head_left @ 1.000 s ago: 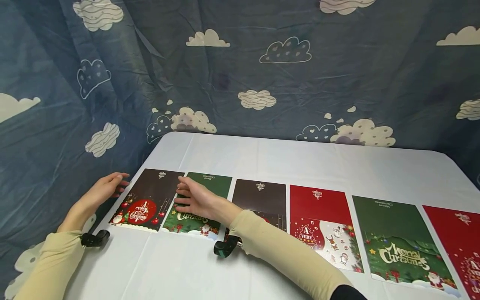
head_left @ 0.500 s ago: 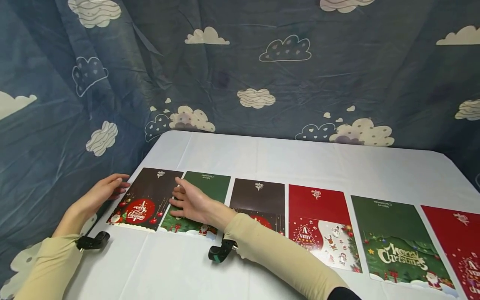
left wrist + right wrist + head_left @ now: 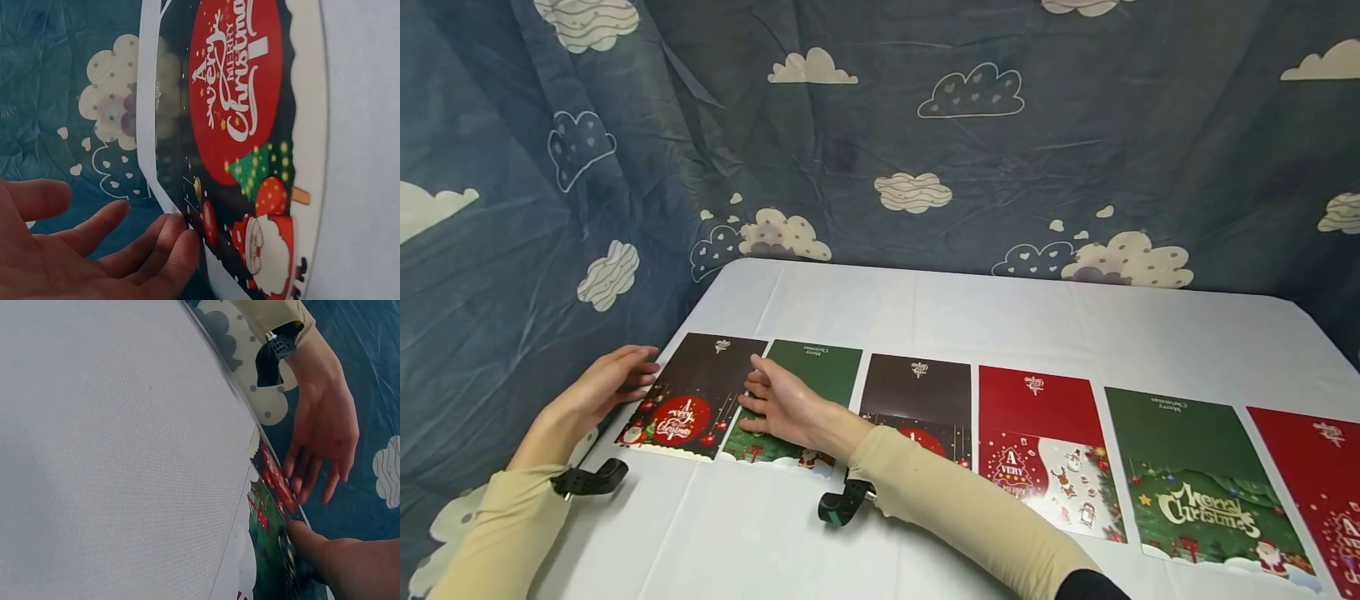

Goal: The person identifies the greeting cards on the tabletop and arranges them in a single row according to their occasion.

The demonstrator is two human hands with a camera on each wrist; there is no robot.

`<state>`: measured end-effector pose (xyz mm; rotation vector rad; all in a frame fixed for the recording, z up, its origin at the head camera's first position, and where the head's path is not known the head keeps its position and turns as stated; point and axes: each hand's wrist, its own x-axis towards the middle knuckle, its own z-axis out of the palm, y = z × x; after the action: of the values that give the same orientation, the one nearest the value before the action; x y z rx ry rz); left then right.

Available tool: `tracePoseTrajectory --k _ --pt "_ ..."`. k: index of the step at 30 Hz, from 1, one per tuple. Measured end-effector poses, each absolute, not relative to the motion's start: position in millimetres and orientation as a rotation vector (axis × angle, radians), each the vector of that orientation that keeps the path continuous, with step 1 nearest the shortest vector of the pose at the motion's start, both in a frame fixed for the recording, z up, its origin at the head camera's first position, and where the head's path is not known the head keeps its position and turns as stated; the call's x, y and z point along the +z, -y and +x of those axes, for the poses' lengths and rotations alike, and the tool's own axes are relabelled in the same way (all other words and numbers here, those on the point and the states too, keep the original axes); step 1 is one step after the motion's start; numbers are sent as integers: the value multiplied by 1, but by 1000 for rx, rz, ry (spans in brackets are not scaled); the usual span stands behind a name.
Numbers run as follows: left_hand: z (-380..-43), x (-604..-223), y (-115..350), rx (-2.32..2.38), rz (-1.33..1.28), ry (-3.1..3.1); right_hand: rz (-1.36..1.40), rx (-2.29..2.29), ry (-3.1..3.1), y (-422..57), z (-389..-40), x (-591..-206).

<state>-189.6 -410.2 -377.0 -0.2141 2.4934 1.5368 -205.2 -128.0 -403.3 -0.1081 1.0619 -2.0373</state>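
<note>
A dark brown Christmas card [image 3: 700, 375] with a red circle lies flat at the left end of a row of cards. My left hand [image 3: 598, 392] is beside its left edge, palm turned inward, and in the left wrist view the fingertips [image 3: 181, 247] are right at that edge. Over the neighbouring green card [image 3: 823, 367] is my right hand [image 3: 790, 408], its fingers spread loosely toward the dark card and partly covering the green one. Nothing is held in either hand. In the right wrist view, my left hand [image 3: 325, 425] faces the right thumb [image 3: 306, 540] across the cards.
Farther right in the row lie another dark card [image 3: 917, 383], a red card [image 3: 1037, 408], a larger green card [image 3: 1180, 433] and a red card [image 3: 1300, 458] cut by the frame. All rest on a white-covered table [image 3: 760, 533], before a blue cloud-patterned curtain [image 3: 850, 142].
My right hand has shifted slightly left over the green card, then stayed there. My left hand remains beside the dark card's edge, and the cards lie as before.
</note>
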Motion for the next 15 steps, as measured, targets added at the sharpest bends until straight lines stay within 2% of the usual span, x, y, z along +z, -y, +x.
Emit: tracePoseTrajectory --k 15 --pt "-202 -380 424 1655 -352 -2339 -124 -2046 -1071 127 -205 -405"
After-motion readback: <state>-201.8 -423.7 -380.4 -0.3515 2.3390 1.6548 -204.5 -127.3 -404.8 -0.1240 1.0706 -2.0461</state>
